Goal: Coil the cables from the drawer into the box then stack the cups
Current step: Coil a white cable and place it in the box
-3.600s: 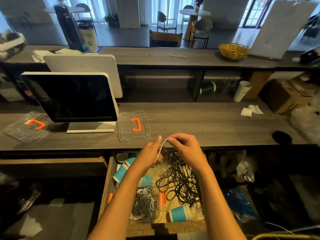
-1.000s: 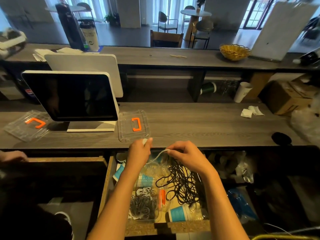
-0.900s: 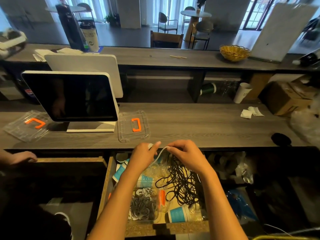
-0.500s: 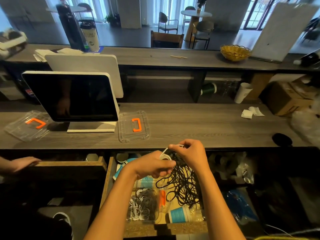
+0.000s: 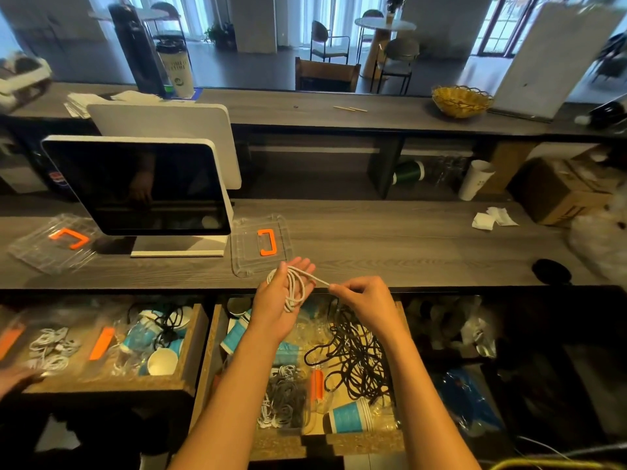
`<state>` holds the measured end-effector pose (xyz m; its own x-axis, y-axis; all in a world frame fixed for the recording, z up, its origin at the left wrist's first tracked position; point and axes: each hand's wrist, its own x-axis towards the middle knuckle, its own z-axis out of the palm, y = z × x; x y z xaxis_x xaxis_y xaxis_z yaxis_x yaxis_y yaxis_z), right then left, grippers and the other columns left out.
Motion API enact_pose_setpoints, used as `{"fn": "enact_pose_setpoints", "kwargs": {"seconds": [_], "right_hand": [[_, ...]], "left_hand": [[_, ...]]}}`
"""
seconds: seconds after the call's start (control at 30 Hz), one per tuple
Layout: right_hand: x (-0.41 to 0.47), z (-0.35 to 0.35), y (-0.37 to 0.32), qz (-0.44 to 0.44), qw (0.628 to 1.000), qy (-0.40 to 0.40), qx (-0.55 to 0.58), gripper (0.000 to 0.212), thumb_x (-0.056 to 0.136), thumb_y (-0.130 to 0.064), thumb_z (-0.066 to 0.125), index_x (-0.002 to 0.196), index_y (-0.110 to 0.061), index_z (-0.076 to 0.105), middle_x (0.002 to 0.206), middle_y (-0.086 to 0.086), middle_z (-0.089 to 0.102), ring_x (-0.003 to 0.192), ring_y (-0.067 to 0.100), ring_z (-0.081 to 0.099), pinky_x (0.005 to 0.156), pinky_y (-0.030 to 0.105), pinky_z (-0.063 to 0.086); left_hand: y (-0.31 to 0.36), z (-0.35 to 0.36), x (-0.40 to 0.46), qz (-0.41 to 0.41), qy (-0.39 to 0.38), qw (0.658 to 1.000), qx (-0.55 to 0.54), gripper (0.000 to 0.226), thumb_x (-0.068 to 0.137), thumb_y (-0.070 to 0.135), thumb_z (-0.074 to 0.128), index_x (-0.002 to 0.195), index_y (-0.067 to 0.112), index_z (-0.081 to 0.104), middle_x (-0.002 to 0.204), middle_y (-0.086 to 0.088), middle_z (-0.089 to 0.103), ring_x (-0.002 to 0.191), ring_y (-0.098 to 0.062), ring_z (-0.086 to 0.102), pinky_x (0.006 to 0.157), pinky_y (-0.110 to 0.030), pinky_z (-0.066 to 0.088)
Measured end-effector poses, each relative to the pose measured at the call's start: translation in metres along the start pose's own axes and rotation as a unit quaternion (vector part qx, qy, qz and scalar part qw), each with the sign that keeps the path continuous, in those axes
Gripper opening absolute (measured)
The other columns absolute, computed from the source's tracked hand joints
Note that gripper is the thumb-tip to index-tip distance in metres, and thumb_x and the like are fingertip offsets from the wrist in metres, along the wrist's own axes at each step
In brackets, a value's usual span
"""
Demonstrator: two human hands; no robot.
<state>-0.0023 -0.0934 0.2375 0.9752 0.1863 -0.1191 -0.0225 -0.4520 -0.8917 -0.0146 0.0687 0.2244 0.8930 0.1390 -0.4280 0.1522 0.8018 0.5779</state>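
Cable looped over an open palm

White cable (image 5: 294,289) lies in loops across the left hand (image 5: 283,301), palm up, fingers straight. At its 3 o'clock, the right hand (image 5: 364,298) pinches the cable's free end above the open drawer (image 5: 207,361).

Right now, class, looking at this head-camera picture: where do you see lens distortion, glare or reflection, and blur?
Head view: wide-angle distortion bows the counter edge and leans the far windows; the dark monitor screen shows a dim reflection; the hand at the lower left edge is motion-blurred; the white cable on the left hand stays sharp.
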Motion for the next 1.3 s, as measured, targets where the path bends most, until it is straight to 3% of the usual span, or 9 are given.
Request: {"fn": "enact_pose_setpoints", "kwargs": {"seconds": [0.1,0.2,0.3,0.4,0.6,0.7,0.87,1.07,1.3], "right_hand": [[-0.002,0.012,-0.005,-0.007,0.999,-0.047,0.000,0.022,0.093,-0.026,0.066,0.083,-0.012,0.078,0.057,-0.007,0.063,0.051,0.002,0.051,0.051,0.018,0.040],[-0.005,0.022,-0.017,0.004,0.994,-0.080,0.075,0.032,0.100,-0.027,0.054,0.093,-0.003,0.074,0.069,0.008,0.064,0.061,0.012,0.056,0.056,0.024,0.043],[-0.005,0.041,-0.030,0.027,0.993,-0.053,0.097,0.045,0.105,-0.038,0.037,0.099,-0.008,0.070,0.083,0.009,0.067,0.074,0.016,0.060,0.063,0.030,0.045],[-0.007,0.062,-0.040,0.013,0.998,-0.004,0.054,0.043,0.106,-0.034,0.029,0.106,-0.012,0.066,0.100,0.007,0.067,0.095,0.020,0.061,0.083,0.039,0.047],[-0.002,0.069,-0.047,0.062,0.993,-0.006,0.104,0.044,0.107,-0.037,0.025,0.103,-0.018,0.065,0.105,0.003,0.067,0.100,0.017,0.062,0.089,0.038,0.049],[0.000,0.067,-0.047,0.073,0.988,0.023,0.135,0.043,0.107,-0.035,0.031,0.088,-0.023,0.067,0.091,0.003,0.070,0.087,0.014,0.065,0.077,0.032,0.050],[-0.004,0.069,-0.042,0.011,0.971,0.165,0.176,0.041,0.104,-0.031,0.045,0.078,-0.012,0.071,0.070,0.002,0.069,0.067,0.015,0.065,0.063,0.040,0.052],[-0.002,0.041,-0.037,-0.120,0.961,0.215,0.123,0.016,0.097,-0.022,0.060,0.088,-0.015,0.072,0.076,-0.005,0.070,0.072,0.010,0.068,0.062,0.031,0.056],[0.004,0.006,-0.026,-0.153,0.971,0.168,0.077,0.009,0.087,-0.012,0.072,0.086,-0.021,0.075,0.076,-0.015,0.070,0.073,-0.001,0.066,0.067,0.014,0.050]], "left_hand": [[-0.004,0.007,0.000,0.048,0.030,0.994,-0.088,0.031,0.107,0.023,0.037,0.095,0.006,0.060,0.083,-0.008,0.067,0.086,-0.021,0.074,0.092,-0.038,0.052],[-0.010,0.018,-0.005,0.112,0.062,0.991,-0.030,0.030,0.107,0.024,0.040,0.087,0.011,0.058,0.071,-0.003,0.066,0.083,-0.020,0.075,0.082,-0.034,0.055],[-0.018,0.026,-0.014,0.207,0.098,0.965,0.123,0.030,0.106,0.026,0.041,0.089,0.010,0.060,0.084,-0.003,0.077,0.086,-0.013,0.074,0.071,-0.023,0.056],[-0.023,0.026,-0.017,0.278,0.069,0.943,0.167,0.033,0.107,0.024,0.039,0.096,0.003,0.061,0.098,-0.001,0.077,0.100,-0.010,0.071,0.083,-0.018,0.054],[-0.027,0.022,-0.018,0.321,0.023,0.924,0.207,0.036,0.105,0.032,0.036,0.098,0.009,0.063,0.116,0.001,0.073,0.112,-0.012,0.066,0.092,-0.020,0.047],[-0.029,0.026,-0.021,0.314,0.004,0.927,0.205,0.045,0.098,0.043,0.037,0.108,0.010,0.065,0.119,0.000,0.072,0.114,-0.014,0.065,0.095,-0.025,0.048],[-0.028,0.033,-0.027,0.265,-0.010,0.946,0.185,0.032,0.106,0.028,0.037,0.115,0.017,0.065,0.114,0.000,0.074,0.113,-0.016,0.067,0.094,-0.028,0.052],[-0.015,0.027,-0.026,0.201,-0.055,0.962,0.175,0.028,0.101,0.008,0.049,0.101,0.017,0.076,0.103,-0.008,0.075,0.098,-0.019,0.070,0.078,-0.025,0.055],[0.013,0.020,-0.021,0.100,-0.166,0.858,0.476,0.024,0.105,0.022,0.045,0.093,0.014,0.064,0.072,-0.004,0.070,0.053,-0.022,0.068,0.046,-0.023,0.049]]}}
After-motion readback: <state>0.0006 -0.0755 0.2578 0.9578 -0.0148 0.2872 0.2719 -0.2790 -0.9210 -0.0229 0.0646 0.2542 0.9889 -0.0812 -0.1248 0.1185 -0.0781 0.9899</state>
